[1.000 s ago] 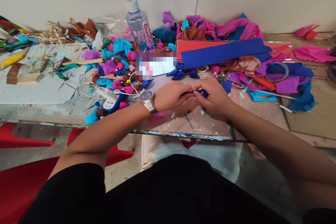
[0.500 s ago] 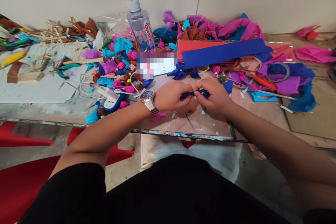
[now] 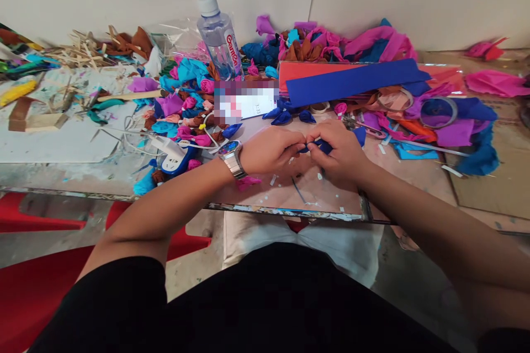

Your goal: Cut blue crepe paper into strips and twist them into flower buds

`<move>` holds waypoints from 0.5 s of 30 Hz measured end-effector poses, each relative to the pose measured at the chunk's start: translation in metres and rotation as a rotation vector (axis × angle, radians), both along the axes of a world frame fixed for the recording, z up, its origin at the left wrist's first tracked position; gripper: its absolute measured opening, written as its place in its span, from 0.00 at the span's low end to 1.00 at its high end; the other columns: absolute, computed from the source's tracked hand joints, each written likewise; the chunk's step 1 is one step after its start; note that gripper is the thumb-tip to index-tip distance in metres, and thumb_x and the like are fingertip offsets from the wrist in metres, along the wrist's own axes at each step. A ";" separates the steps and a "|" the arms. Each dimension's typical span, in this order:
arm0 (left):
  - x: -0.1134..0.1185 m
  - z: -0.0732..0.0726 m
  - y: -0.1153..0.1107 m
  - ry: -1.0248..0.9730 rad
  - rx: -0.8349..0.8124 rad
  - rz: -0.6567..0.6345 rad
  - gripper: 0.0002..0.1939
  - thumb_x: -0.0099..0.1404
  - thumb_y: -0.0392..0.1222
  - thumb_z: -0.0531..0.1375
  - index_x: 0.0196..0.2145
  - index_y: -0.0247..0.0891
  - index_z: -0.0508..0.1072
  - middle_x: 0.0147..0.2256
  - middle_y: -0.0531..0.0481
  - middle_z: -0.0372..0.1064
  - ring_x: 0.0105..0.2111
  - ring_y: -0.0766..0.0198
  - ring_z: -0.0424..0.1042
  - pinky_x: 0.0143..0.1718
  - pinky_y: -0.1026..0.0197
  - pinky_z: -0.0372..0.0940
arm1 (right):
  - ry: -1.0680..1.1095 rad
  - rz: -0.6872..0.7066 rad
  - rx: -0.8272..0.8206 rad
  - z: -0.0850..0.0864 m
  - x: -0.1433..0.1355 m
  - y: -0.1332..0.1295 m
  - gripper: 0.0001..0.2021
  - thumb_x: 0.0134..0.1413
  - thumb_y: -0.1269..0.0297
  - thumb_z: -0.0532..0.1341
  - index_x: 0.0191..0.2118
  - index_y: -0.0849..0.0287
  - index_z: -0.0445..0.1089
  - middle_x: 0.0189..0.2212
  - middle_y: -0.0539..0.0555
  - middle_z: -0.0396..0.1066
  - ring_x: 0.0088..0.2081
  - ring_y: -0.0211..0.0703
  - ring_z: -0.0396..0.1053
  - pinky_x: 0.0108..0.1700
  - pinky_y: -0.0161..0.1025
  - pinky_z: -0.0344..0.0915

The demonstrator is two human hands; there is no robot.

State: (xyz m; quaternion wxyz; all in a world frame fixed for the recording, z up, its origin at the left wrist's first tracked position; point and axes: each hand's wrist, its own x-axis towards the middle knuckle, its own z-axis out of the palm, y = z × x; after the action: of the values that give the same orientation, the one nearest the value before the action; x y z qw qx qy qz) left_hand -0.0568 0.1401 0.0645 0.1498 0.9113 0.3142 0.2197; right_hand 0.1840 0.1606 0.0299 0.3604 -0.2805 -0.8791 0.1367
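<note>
The left hand (image 3: 269, 150) and right hand (image 3: 342, 149) meet over the near middle of the worktop (image 3: 327, 198), both grips pinching a piece of blue paper (image 3: 323, 146). Half a second ago a longer dark fold showed along the left fingers; now only a small bit shows between the two sets of fingertips, with more of it under the right hand. The hands have hardly moved across the worktop, so the change looks like small finger work: a re-pinch or a twist, though which one cannot be told. That suggests the piece is being shaped at its narrow part and is not yet done.

A blue corner (image 3: 359, 135) stands out beyond the right hand; whether it belongs to the same piece is hidden. Just far of the hands, two blue buds (image 3: 281, 116) (image 3: 307, 116) and a blue strip (image 3: 351, 84) lie unchanged.
</note>
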 end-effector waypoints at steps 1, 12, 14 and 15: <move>-0.001 0.001 0.001 0.005 -0.034 0.006 0.17 0.80 0.42 0.52 0.38 0.38 0.78 0.33 0.47 0.82 0.33 0.61 0.79 0.36 0.58 0.63 | 0.012 -0.005 0.012 0.001 0.000 0.000 0.04 0.69 0.60 0.61 0.40 0.51 0.72 0.36 0.53 0.80 0.40 0.52 0.73 0.46 0.50 0.63; -0.002 0.001 0.004 0.057 -0.104 -0.023 0.18 0.82 0.44 0.52 0.39 0.37 0.78 0.34 0.45 0.82 0.32 0.62 0.78 0.34 0.60 0.61 | 0.022 0.006 0.043 0.003 -0.001 -0.004 0.02 0.65 0.64 0.64 0.38 0.50 0.73 0.34 0.51 0.79 0.39 0.52 0.74 0.48 0.51 0.64; -0.001 0.000 0.004 0.042 -0.087 -0.004 0.19 0.82 0.46 0.52 0.39 0.38 0.79 0.33 0.46 0.81 0.31 0.62 0.77 0.34 0.59 0.60 | 0.027 -0.008 0.031 0.002 0.000 -0.004 0.02 0.65 0.64 0.64 0.38 0.50 0.72 0.34 0.51 0.80 0.39 0.52 0.74 0.47 0.51 0.64; -0.001 0.000 0.004 0.027 -0.078 0.008 0.19 0.82 0.47 0.52 0.40 0.38 0.79 0.33 0.46 0.81 0.31 0.62 0.77 0.34 0.59 0.60 | 0.032 -0.017 0.029 0.002 0.000 -0.004 0.02 0.65 0.64 0.64 0.38 0.50 0.72 0.34 0.51 0.80 0.38 0.52 0.74 0.47 0.51 0.64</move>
State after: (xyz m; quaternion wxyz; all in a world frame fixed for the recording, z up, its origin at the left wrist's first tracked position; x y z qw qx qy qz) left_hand -0.0580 0.1437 0.0646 0.1799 0.9064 0.3284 0.1956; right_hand 0.1842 0.1569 0.0316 0.3795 -0.2803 -0.8727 0.1255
